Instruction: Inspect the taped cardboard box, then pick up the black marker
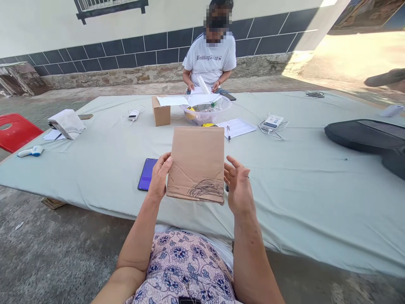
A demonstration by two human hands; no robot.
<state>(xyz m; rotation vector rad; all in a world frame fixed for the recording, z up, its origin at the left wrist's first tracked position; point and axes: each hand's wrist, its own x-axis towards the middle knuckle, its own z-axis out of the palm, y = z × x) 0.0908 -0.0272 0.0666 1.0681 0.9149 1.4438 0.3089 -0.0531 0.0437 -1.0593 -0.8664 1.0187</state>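
Observation:
A square brown cardboard box (196, 156) with dark scribbled lines at its lower right is held up over the table in front of me. My left hand (160, 174) grips its left edge, thumb on the near face. At the opposite side, my right hand (238, 181) has its fingers apart, close to the box's right edge; whether its fingertips touch the box I cannot tell. On the cloth beside my left hand lies a phone (146, 175) with a lit blue screen, partly hidden by that hand.
A pale cloth covers the table (104, 169). Further back stand a small carton (161, 115), a clear plastic basin (221, 110) with items inside, and a printed sheet (242, 128). A black bag (363, 135) lies at right. Across the table a person (210, 59) handles white papers.

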